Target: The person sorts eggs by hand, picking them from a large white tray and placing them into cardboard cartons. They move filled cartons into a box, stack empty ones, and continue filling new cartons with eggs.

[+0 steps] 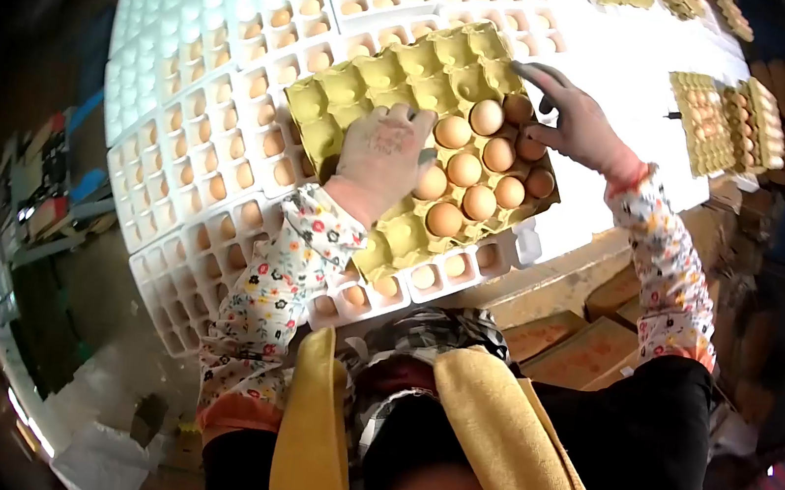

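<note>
A yellow-green pulp egg tray (pixel 386 71) lies tilted on top of white trays. Several brown eggs (pixel 465 168) fill its near right cells; the rest of its cells are bare. My left hand (pixel 380 154), in a pale worn glove, rests on the tray with its fingers beside the eggs. My right hand (pixel 577 121), gloved too, reaches over the tray's right corner and touches the eggs (pixel 529 147) there. Whether either hand grips an egg is hidden by the fingers. Both sleeves are floral.
White foam trays (pixel 220 123) holding brown eggs cover the table to the left and far side. More filled yellow trays (pixel 726 120) stand at the far right. Cardboard boxes (pixel 578 344) sit under the table edge. A yellow apron strap hangs on my chest.
</note>
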Action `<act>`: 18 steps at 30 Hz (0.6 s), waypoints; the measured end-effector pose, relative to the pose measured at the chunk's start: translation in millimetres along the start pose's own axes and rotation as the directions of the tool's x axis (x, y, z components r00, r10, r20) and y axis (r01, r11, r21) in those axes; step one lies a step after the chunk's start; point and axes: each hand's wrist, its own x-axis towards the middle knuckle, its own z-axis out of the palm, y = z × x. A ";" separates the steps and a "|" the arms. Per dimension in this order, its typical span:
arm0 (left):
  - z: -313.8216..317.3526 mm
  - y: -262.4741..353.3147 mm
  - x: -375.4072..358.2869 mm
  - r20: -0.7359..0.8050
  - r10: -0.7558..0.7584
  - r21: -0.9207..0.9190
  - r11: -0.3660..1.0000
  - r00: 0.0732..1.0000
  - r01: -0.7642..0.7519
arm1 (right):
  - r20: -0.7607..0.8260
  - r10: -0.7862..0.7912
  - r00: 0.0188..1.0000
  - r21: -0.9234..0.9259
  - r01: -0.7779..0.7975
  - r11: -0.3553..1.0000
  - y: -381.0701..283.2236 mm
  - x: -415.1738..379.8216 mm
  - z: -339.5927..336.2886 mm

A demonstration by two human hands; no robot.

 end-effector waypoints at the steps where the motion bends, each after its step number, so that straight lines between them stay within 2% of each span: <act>1: -1.0 2.1 3.6 0.020 -0.014 -0.005 1.000 1.000 0.014 | 0.087 -0.128 0.988 -0.090 0.136 0.987 21.5 6.7 3.6; 3: -5.3 4.2 9.3 0.061 -0.035 -0.016 0.999 0.998 0.036 | 0.238 -0.103 0.966 -0.152 0.142 0.978 40.2 23.1 9.1; 4: -12.6 9.3 7.0 0.022 -0.128 -0.113 0.985 0.992 0.129 | 0.226 -0.118 0.967 -0.248 0.174 0.953 39.6 24.4 11.9; 5: -14.0 7.7 3.3 -0.057 -0.234 -0.488 0.855 0.971 0.177 | 0.163 -0.153 0.975 -0.114 0.173 0.978 46.9 21.7 10.4; 6: -10.8 4.4 0.6 -0.055 -0.423 -0.843 0.505 0.904 0.185 | 0.093 -0.171 0.981 0.028 0.169 0.985 54.2 16.6 10.9; 7: -10.0 1.6 -0.5 0.030 -0.572 -0.997 0.045 0.819 0.068 | 0.024 -0.171 0.985 0.168 0.164 0.972 62.8 13.0 10.8; 8: -12.4 2.6 -1.6 -0.046 -0.545 -0.988 -0.100 0.837 -0.119 | 0.063 0.019 0.998 0.543 -0.050 0.838 72.6 11.6 5.9; 9: 2.4 -23.9 -0.4 -0.392 -0.235 -0.726 0.673 0.889 -0.142 | 0.100 0.110 0.989 0.759 -0.147 0.635 75.8 14.3 3.8; 10: -13.4 -5.4 11.3 -0.095 -0.356 -0.799 0.585 0.930 0.143 | 0.136 0.200 0.970 0.908 -0.202 0.366 78.1 17.2 1.2; 11: -31.8 22.4 25.6 0.221 -0.432 -0.778 0.463 0.874 0.425 | 0.092 0.249 0.964 0.977 -0.136 0.166 73.0 15.9 3.9; 12: -31.4 43.9 34.4 0.114 -0.335 -0.380 0.855 0.935 0.353 | 0.210 0.192 0.959 0.956 -0.242 0.163 81.0 31.0 5.2; 13: -10.5 46.4 43.7 0.117 -0.255 0.007 0.967 0.960 0.256 | 0.324 0.131 0.937 0.923 -0.344 0.175 78.6 45.3 1.4; 14: 0.4 43.8 45.0 0.070 -0.209 0.039 0.978 0.975 0.206 | 0.354 0.051 0.934 0.774 -0.323 0.545 72.5 49.1 -5.2; 15: 3.7 42.6 46.8 0.021 -0.163 0.078 0.984 0.986 0.161 | 0.401 -0.023 0.916 0.518 -0.206 0.830 53.3 49.6 -8.2; 16: -1.1 38.5 46.0 0.033 -0.202 -0.069 0.977 0.979 0.203 | 0.201 -0.141 0.970 0.357 0.061 0.932 37.8 40.1 6.1; 17: -7.8 32.9 39.6 0.055 -0.238 -0.217 0.945 0.970 0.244 | 0.134 -0.317 0.939 -0.054 0.327 0.944 31.8 34.5 20.6; 18: -14.9 28.7 34.1 0.077 -0.269 -0.360 0.890 0.960 0.279 | 0.231 -0.277 0.933 -0.101 0.306 0.947 22.1 35.4 22.9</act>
